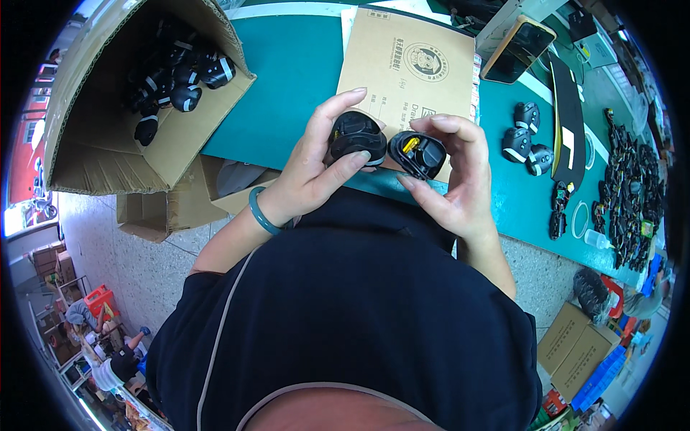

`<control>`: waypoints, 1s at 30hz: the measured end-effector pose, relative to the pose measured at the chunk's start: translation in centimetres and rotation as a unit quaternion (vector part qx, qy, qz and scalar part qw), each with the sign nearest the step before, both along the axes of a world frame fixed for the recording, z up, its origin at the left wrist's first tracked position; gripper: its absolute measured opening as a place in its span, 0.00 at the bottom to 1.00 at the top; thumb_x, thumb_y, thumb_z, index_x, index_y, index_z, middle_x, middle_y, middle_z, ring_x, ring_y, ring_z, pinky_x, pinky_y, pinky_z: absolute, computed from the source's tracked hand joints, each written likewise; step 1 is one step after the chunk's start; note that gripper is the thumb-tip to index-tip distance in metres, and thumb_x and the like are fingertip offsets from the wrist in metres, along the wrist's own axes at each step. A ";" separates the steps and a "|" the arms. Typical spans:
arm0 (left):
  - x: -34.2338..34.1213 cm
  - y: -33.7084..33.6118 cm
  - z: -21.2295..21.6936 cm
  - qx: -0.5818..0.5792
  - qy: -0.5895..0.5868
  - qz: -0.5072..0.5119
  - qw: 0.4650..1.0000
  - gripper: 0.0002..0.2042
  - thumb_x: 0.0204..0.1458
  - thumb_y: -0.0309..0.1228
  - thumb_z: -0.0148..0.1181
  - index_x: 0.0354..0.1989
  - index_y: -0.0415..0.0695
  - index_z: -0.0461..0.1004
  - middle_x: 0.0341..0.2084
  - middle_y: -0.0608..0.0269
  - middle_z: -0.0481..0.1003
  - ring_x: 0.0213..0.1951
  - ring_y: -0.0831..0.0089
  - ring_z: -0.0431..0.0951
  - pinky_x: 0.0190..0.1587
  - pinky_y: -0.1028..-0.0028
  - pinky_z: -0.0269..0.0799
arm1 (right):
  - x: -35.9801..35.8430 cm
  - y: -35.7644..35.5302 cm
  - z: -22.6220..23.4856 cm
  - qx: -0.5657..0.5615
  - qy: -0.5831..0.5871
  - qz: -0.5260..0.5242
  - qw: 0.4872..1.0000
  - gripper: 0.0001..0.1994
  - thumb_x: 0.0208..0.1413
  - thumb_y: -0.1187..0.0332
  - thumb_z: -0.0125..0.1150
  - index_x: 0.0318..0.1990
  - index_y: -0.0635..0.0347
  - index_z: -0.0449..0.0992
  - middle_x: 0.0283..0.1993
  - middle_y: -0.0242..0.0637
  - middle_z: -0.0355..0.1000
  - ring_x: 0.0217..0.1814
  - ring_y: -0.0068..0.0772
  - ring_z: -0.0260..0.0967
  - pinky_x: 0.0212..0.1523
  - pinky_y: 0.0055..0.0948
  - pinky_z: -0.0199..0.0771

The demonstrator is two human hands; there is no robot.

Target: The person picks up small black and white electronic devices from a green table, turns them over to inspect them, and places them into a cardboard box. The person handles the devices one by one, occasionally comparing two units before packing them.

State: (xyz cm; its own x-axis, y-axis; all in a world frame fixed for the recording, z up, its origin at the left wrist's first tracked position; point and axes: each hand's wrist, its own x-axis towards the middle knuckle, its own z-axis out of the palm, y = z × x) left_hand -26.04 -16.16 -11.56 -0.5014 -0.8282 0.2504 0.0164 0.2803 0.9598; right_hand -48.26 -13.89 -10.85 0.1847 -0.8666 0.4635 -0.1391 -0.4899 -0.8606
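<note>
My left hand [314,167] grips a black rounded plastic shell [356,135], with its thumb on the near side and its fingers curled round the far side. Close beside it, my right hand [463,172] holds a black hollow housing [425,159] with a small yellow part inside, pinched between thumb and fingers. Only a narrow gap separates the two pieces. Both are held above the near edge of a brown cardboard folder [392,65] printed with a round picture. The exact kind of the black pieces cannot be made out.
An open cardboard box [93,151] at the left holds several black shells [185,97]. On the green table [284,65] stand a phone [519,49], three black shells [517,144], a black strip [568,136] and a heap of small black parts [629,194]. Other people [118,363] are at lower left.
</note>
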 end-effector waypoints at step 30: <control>0.3 -0.4 0.1 -0.171 -0.053 0.010 0.984 0.29 0.58 0.29 0.53 0.65 0.37 0.48 0.51 0.50 0.67 0.50 0.69 0.71 0.54 0.71 0.66 | 0.9 -0.2 -1.1 -0.025 0.005 -0.006 1.000 0.30 0.48 0.82 0.62 0.59 0.65 0.56 0.55 0.51 0.66 0.57 0.37 0.68 0.58 0.31 0.67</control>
